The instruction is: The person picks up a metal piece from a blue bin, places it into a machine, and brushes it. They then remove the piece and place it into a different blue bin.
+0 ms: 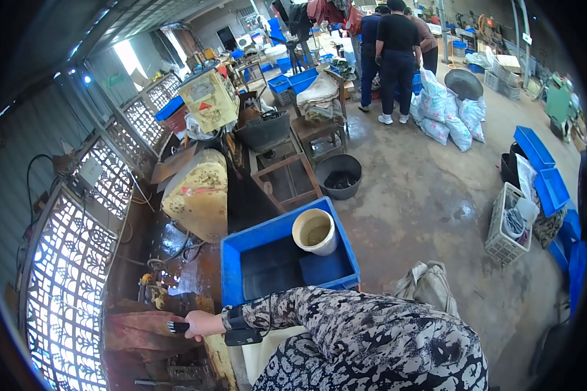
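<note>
My right arm, in a black, white and grey patterned sleeve, reaches across to the left. Closed fingers of my right hand [203, 324] grip a small black piece with pale stripes [176, 327], whose kind I cannot make out. A reddish-brown cloth [137, 331] hangs or lies just beyond it. On the wrist sits a black strapped device [242, 330] with a cable running up the sleeve. Beside my forearm stands a blue bin [233, 274], holding dark water or a dark bottom and a cream bucket [331, 241]. My left hand is out of sight.
A worn, yellowish machine [199, 195] stands left of the bin, by a patterned lattice screen [65, 267]. A black tub [346, 189] is beyond the bin. Several people [398, 58] stand near white sacks [443, 111]. A crate [507, 225] and blue bins [535, 148] are at right.
</note>
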`<state>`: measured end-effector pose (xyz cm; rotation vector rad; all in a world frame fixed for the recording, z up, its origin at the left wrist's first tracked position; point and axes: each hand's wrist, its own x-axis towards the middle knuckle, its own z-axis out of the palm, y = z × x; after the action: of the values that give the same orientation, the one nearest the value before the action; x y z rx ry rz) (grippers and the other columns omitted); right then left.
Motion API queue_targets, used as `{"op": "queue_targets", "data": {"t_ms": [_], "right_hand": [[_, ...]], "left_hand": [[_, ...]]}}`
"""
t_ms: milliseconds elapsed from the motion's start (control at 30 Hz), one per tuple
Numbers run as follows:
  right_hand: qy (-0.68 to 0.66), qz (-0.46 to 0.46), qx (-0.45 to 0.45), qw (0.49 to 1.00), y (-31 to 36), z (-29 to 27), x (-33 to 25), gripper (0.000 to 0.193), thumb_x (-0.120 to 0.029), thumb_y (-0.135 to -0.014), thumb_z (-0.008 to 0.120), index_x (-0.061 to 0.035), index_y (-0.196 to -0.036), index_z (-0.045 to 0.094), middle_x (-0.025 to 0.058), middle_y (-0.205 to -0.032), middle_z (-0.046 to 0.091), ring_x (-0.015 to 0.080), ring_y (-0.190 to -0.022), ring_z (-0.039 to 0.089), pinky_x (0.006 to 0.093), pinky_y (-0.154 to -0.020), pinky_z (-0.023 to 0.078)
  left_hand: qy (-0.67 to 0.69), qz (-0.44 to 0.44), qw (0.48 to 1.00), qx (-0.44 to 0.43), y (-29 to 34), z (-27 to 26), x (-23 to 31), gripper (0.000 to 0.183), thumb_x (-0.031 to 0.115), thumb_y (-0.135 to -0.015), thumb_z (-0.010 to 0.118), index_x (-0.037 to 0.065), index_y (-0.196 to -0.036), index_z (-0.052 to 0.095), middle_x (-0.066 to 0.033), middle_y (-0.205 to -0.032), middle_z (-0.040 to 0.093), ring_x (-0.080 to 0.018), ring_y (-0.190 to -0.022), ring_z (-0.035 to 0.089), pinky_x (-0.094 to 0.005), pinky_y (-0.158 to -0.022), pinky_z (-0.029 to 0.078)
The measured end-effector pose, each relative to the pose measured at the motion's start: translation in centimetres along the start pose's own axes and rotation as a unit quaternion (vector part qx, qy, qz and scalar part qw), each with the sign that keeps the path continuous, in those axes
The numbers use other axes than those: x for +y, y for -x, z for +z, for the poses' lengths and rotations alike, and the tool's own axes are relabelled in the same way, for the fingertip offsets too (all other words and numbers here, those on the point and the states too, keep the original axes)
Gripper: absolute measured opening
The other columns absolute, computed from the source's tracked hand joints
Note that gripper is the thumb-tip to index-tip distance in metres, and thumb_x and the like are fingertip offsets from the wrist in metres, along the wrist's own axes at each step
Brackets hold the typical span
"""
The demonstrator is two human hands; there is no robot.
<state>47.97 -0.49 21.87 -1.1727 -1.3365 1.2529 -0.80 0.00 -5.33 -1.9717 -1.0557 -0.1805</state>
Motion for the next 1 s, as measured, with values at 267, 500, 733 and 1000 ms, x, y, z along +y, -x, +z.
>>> {"op": "queue_targets", "data": {"t_ms": [267, 500, 733, 1000], "right_hand": [[-0.024, 0.038, -0.023, 0.999, -0.4, -0.7, 0.9, 0.017, -0.019, -0.080, 0.067, -0.0027, -0.085, 0.067, 0.0049, -0.056, 0.062, 0.0150, -0.046, 0.057, 0.0306, -0.044, 0.041], [-0.026, 0.069, -0.017, 0.997, -1.3, -0.4, 2.3, 0.015, -0.018, -0.082, 0.067, -0.0027, -0.080, 0.065, 0.0048, -0.055, 0.061, 0.0138, -0.043, 0.054, 0.0298, -0.040, 0.038], [-0.019, 0.075, -0.006, 0.997, -1.6, 0.1, 2.8, 0.013, -0.017, -0.082, 0.067, -0.0048, -0.082, 0.065, 0.0042, -0.055, 0.061, 0.0131, -0.042, 0.053, 0.0296, -0.039, 0.038], [0.006, 0.058, -0.019, 0.998, -1.4, 1.8, 1.9, 0.016, -0.020, -0.083, 0.066, -0.0036, -0.082, 0.064, 0.0027, -0.055, 0.060, 0.0130, -0.046, 0.054, 0.0290, -0.044, 0.039]], "left_hand": [[-0.009, -0.004, 0.996, -0.092, 0.4, -1.6, 0.5, 0.015, 0.021, -0.074, 0.056, 0.018, -0.060, 0.056, -0.0042, -0.060, 0.054, -0.0252, -0.056, 0.053, -0.0425, -0.049, 0.041], [0.159, -0.181, 0.966, 0.090, 0.2, -2.8, 2.3, 0.018, 0.022, -0.078, 0.054, 0.016, -0.061, 0.057, -0.0044, -0.063, 0.057, -0.0244, -0.061, 0.057, -0.0422, -0.052, 0.044], [0.018, -0.122, 0.986, -0.114, -2.4, -6.5, 1.7, 0.021, 0.021, -0.077, 0.056, 0.015, -0.057, 0.056, -0.0040, -0.058, 0.056, -0.0233, -0.051, 0.057, -0.0382, -0.043, 0.042], [-0.103, -0.107, 0.965, 0.218, -3.8, -6.0, 2.0, 0.019, 0.021, -0.075, 0.057, 0.015, -0.057, 0.057, -0.0038, -0.058, 0.056, -0.0207, -0.052, 0.056, -0.0388, -0.044, 0.041]]}}
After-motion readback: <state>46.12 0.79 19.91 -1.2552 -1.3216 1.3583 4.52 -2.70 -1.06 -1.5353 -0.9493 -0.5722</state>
